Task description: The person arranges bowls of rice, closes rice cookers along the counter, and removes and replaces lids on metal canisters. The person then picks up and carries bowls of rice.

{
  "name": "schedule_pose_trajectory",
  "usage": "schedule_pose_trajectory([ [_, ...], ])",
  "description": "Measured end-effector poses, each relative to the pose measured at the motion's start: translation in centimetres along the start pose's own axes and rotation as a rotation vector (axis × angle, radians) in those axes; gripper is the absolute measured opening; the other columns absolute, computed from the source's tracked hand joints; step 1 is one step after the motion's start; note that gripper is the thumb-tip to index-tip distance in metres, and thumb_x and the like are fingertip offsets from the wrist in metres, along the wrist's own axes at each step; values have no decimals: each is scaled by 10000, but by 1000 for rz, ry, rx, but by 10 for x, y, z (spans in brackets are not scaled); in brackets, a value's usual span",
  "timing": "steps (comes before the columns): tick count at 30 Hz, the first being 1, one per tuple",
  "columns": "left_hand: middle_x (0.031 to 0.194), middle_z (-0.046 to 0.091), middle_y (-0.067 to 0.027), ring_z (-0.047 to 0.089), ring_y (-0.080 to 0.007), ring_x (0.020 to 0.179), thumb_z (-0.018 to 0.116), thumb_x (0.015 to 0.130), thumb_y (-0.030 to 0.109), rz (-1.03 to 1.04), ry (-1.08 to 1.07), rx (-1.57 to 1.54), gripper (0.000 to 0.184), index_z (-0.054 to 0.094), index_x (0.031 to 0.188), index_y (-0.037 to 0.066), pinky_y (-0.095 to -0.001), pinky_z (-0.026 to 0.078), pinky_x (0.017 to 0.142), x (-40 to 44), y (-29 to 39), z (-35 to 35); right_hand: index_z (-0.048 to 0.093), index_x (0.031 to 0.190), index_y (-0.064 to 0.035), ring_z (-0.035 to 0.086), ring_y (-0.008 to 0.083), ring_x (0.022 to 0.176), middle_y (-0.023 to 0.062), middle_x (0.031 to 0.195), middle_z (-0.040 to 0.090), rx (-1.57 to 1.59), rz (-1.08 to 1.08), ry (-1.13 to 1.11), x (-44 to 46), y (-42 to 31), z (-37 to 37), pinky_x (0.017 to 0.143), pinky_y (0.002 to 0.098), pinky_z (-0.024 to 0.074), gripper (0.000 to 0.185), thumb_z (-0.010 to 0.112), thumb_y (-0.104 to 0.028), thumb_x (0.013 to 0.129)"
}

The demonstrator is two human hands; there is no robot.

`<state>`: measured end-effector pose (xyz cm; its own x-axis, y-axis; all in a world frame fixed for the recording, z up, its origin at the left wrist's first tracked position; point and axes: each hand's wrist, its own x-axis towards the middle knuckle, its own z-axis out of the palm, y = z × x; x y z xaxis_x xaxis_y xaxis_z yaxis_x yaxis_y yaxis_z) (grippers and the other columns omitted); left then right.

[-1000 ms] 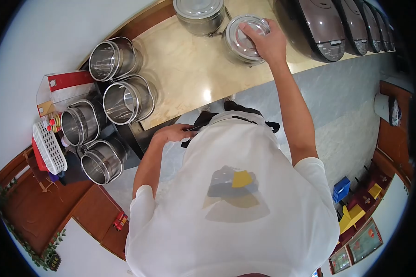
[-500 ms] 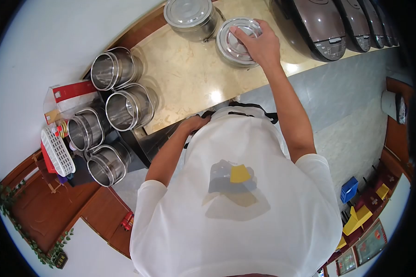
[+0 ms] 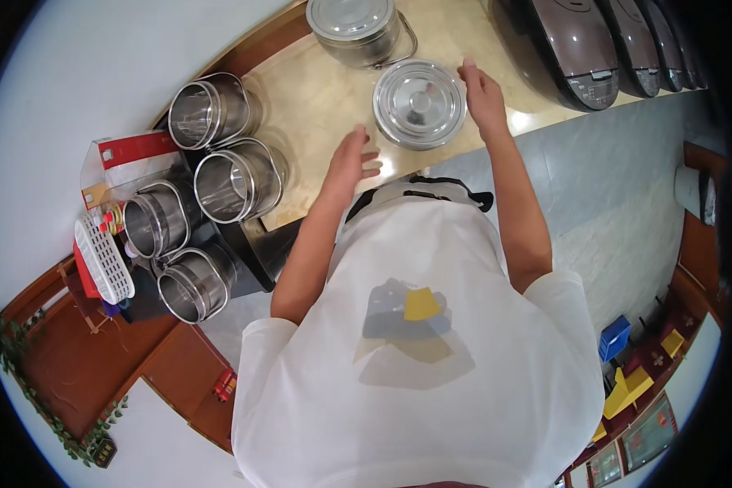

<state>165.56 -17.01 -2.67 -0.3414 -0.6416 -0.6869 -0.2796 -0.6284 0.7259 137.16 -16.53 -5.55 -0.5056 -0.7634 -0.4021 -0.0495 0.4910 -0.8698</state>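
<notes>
Fingers [image 3: 355, 138] parted, the left hand [image 3: 350, 165] and right hand [image 3: 484, 99] flank the lidded metal pot [image 3: 420, 104], right there on the counter [image 3: 313, 93]!

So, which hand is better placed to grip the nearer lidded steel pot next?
Probably the right hand: it is close beside the nearer lidded steel pot, while the left hand shows a wider gap.

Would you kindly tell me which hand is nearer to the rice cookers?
Right. The right hand is left of the rice cookers, apart from them; the left hand is farther left, past the nearer lidded pot.
</notes>
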Motion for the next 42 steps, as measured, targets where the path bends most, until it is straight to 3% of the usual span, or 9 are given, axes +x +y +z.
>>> schedule_pose_trajectory([
  [3, 1505, 503, -182, 574, -381, 1286, 381, 1029, 668, -163, 147, -208, 832, 390, 1530, 3, -530, 543, 985, 22, 32, 11, 735, 1101, 62, 711, 256, 930, 167, 985, 751, -156, 87, 25, 11, 35, 11, 869, 351, 519, 789, 520, -685, 970],
  [5, 1508, 509, -169, 534, -401, 1335, 288, 1009, 734, -250, -72, -270, 862, 385, 1560, 79, -592, 512, 1020, 26, 48, 13, 728, 1105, 79, 702, 272, 929, 170, 980, 748, -114, 137, -7, 10, 38, 19, 880, 374, 517, 834, 514, -714, 958],
  [12, 1385, 610, -129, 572, -318, 1297, 273, 1034, 692, -169, -179, -354, 755, 453, 1516, 140, -518, 508, 1030, 8, 22, -13, 677, 1164, 75, 656, 204, 853, 146, 994, 704, -35, 362, -152, -44, -1, 47, 728, 334, 512, 828, 565, -714, 937],
  [15, 1355, 639, -108, 594, -221, 1259, 355, 1060, 582, 64, 43, -498, 643, 536, 1448, 101, -392, 469, 1082, -19, 10, -17, 629, 1208, 22, 621, 171, 1066, 104, 1102, 682, 260, 272, -251, -69, -29, 68, 966, 265, 472, 681, 606, -618, 978],
  [18, 1380, 630, -99, 589, -225, 1266, 373, 1073, 546, 305, 220, -728, 616, 549, 1430, 76, -411, 448, 1102, -37, 4, -34, 633, 1238, 14, 587, 112, 945, 67, 1036, 662, 370, 65, -356, -79, -44, 89, 792, 250, 479, 669, 602, -607, 991],
  [25, 1424, 589, -125, 573, -248, 1296, 406, 1059, 611, 342, 152, -553, 700, 486, 1467, 47, -408, 431, 1124, -69, 45, -87, 631, 1226, -24, 568, 138, 1103, 94, 1195, 627, 580, -406, -372, -83, -94, 144, 995, 305, 445, 416, 562, -404, 1073],
  [31, 1335, 544, -92, 516, -203, 1221, 466, 1075, 510, 725, 316, -360, 581, 457, 1394, 24, -350, 379, 1082, -27, 34, -110, 275, 1565, 65, 362, 351, 1482, 271, 1556, 385, 187, -281, -771, -75, -123, 127, 1209, 411, 325, 1197, 902, -525, 733],
  [36, 1422, 579, -92, 546, -238, 1306, 459, 1074, 519, 634, 287, -416, 599, 485, 1452, 55, -413, 383, 1145, 0, 41, -123, 229, 1612, -8, 252, 331, 1536, 212, 1656, 233, 50, -518, -678, -49, -96, 148, 1252, 430, 248, 1202, 942, -385, 720],
  [42, 1301, 616, -91, 590, -230, 1189, 527, 974, 185, 585, 373, -572, 405, 526, 1356, 52, -406, 433, 1068, 3, 59, -114, 247, 1609, -35, 161, 394, 1563, 256, 1683, 119, -70, -671, -584, -27, -75, 172, 1258, 470, 226, 1254, 948, -469, 664],
])
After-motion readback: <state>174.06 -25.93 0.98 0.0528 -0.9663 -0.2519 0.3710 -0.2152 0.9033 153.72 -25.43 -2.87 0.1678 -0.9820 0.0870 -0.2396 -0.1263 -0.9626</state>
